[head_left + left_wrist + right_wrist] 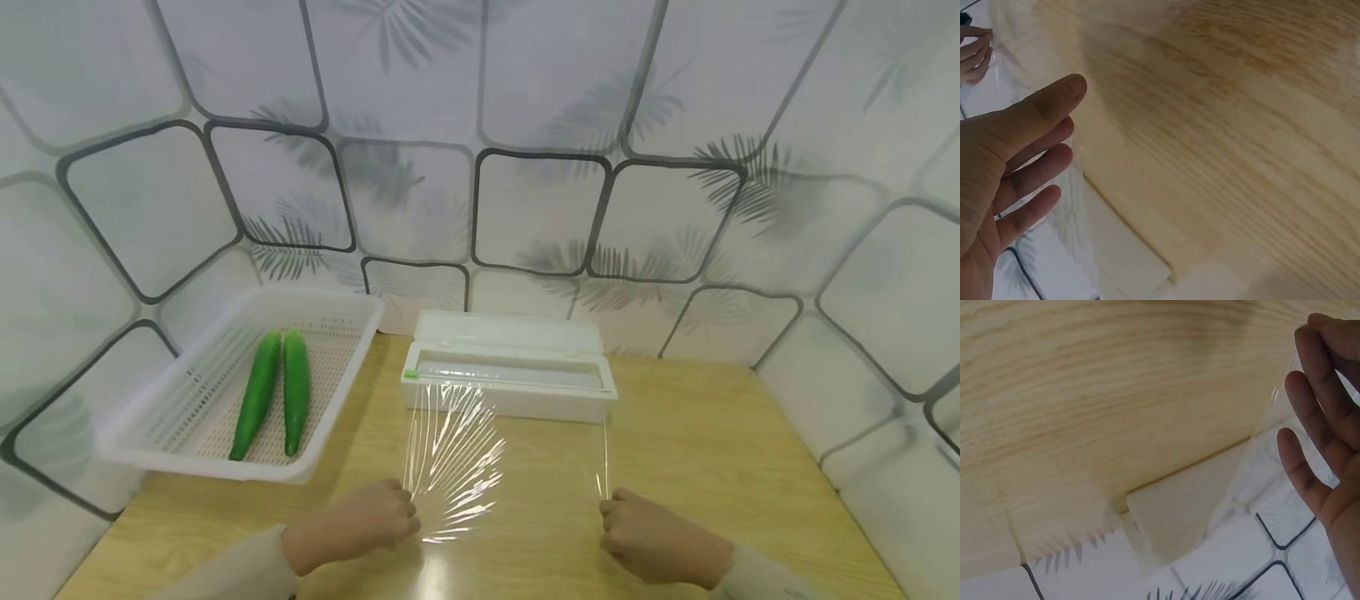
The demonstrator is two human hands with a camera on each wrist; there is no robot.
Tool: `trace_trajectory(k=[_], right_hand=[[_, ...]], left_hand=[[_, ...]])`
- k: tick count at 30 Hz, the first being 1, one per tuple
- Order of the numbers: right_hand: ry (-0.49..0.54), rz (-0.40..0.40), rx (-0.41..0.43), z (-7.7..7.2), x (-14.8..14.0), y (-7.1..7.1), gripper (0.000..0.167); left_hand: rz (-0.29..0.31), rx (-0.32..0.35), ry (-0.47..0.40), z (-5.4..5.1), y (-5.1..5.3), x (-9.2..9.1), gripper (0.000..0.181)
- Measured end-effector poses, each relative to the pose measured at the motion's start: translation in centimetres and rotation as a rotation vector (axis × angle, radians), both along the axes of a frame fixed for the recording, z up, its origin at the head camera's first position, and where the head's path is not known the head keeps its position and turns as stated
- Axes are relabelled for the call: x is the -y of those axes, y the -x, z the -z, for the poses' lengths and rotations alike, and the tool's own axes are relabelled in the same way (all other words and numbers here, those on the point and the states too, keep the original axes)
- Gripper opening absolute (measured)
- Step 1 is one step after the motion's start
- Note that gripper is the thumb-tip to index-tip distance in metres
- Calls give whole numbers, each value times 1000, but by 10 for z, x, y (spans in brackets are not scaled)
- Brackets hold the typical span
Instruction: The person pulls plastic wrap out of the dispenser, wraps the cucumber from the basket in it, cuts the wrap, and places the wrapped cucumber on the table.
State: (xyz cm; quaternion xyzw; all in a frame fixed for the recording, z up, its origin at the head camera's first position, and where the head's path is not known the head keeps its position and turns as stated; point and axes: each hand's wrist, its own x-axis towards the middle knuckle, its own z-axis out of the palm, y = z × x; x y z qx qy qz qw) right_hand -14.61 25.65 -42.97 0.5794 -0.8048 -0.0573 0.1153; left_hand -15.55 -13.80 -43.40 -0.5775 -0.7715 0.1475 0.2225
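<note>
A clear sheet of cling film (457,467) stretches from a white dispenser box (510,404) toward me, creased and shiny on its left side. The box lid (510,332) stands raised, and a roll (510,375) lies inside. My left hand (367,525) pinches the film's near left corner between thumb and index finger. At the near right corner, my right hand (660,537) pinches the film the same way. In the right wrist view, the other fingers (1305,403) of that hand are loosely extended. A green slider (411,374) sits at the box's left end.
Left of the box stands a white plastic basket (345,400) holding two green cucumbers (258,396). Everything rests on a light wooden table (697,450). Patterned wall panels (540,208) enclose the back and both sides.
</note>
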Motion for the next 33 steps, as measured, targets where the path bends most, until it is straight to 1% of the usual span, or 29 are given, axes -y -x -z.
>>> trace_trajectory(k=[2, 3, 4, 5, 6, 8, 9, 10, 11, 12, 13, 14, 15, 16, 18, 19, 22, 25, 27, 30, 31, 33], right_hand=[[-61, 27, -38, 12, 3, 0, 26], [-91, 37, -50, 16, 4, 0, 24], [-107, 42, -63, 19, 5, 0, 21], [-123, 48, -68, 21, 6, 0, 20], [-135, 52, -68, 23, 7, 0, 20], [-147, 57, -67, 25, 8, 0, 21], [-149, 69, -39, 25, 8, 0, 21], [-149, 100, 15, 24, 8, 1, 21], [-155, 147, 88, 22, 8, 1, 19], [-148, 201, 176, 21, 8, 3, 21], [-137, 257, 249, 20, 8, 4, 23], [-125, 313, 314, 19, 9, 6, 27], [-109, 361, 368, 18, 10, 9, 33], [-94, 407, 404, 18, 10, 11, 36], [-61, 441, 417, 21, 12, 17, 40], [-46, 446, 406, 22, 13, 19, 40], [-7, 448, 387, 27, 15, 24, 34], [9, 447, 395, 28, 16, 26, 33], [-11, 449, 418, 27, 16, 26, 36], [-43, 478, 478, 25, 16, 26, 37], [-49, 486, 493, 25, 15, 26, 38], [-57, 490, 502, 24, 14, 27, 40]], left_hand=[[5, -28, 18, 11, 0, -2, 24], [2, -23, 24, 14, 0, -3, 23], [-8, -2, 29, 17, -1, -3, 23], [-26, 29, 38, 18, -2, -4, 22], [-60, 78, 40, 18, -3, -4, 22], [-159, 229, 41, 16, -5, -7, 24], [-211, 306, 26, 14, -5, -8, 25], [-266, 380, 2, 13, -5, -10, 27], [-315, 442, -31, 11, -4, -11, 28], [-353, 479, -72, 10, -3, -13, 29], [-379, 509, -107, 10, 0, -15, 27], [-393, 512, -139, 11, 2, -17, 24], [-400, 499, -167, 13, 6, -18, 21], [-414, 501, -188, 14, 9, -21, 19], [-430, 493, -202, 18, 13, -24, 16], [-442, 507, -202, 20, 15, -26, 16], [-460, 509, -172, 24, 17, -30, 15], [-471, 479, -129, 24, 16, -30, 13], [-488, 471, -96, 23, 15, -28, 14], [-518, 493, -45, 19, 12, -27, 17], [-522, 490, -32, 18, 11, -26, 18], [-529, 488, -19, 17, 11, -25, 20]])
